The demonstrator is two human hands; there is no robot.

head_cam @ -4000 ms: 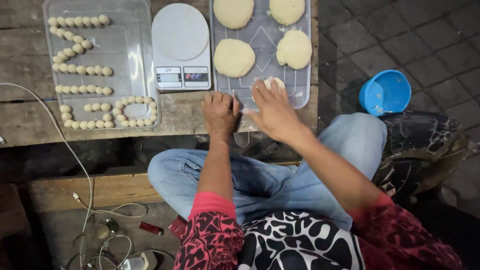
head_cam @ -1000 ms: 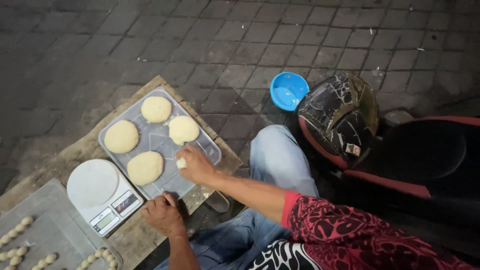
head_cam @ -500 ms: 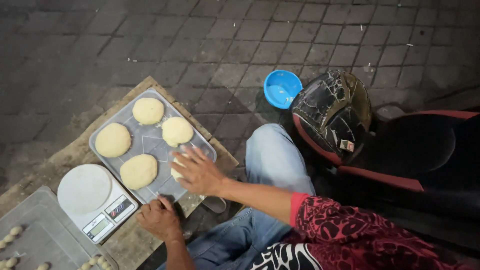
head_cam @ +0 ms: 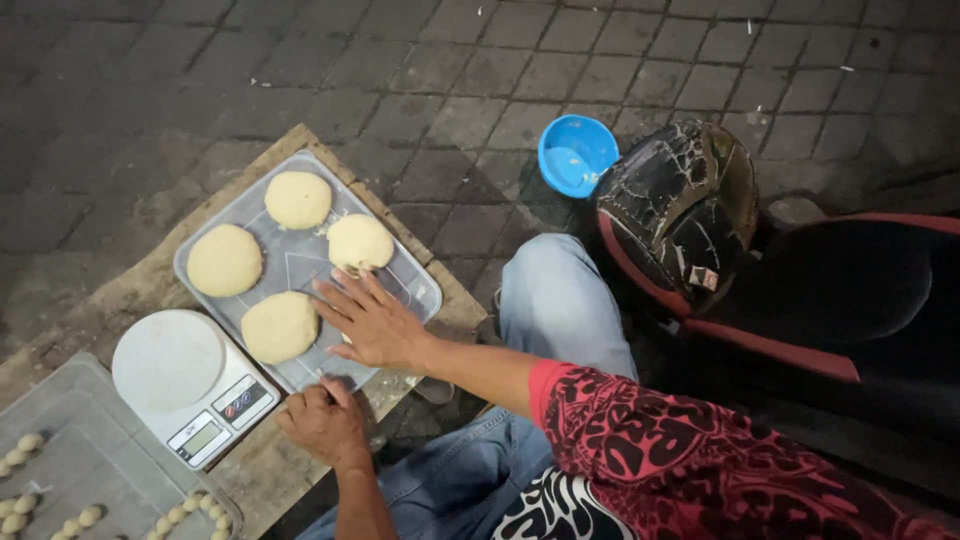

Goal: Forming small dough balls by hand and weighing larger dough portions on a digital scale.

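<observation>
Right hand spread wide, palm flat on the clear plastic tray, pressing a dough piece hidden beneath it, beside four flattened dough discs. Left hand curled on the tray's near edge. Dough looks soft, light, easily dented: lift it from underneath.

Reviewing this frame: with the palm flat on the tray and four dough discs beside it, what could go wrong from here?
The right hand presses flat on the tray close to the nearest dough disc, so a slip could dent it. The tray's near corner sits at the edge of the wooden board, where the left hand rests, so pressure might tip it.
</observation>
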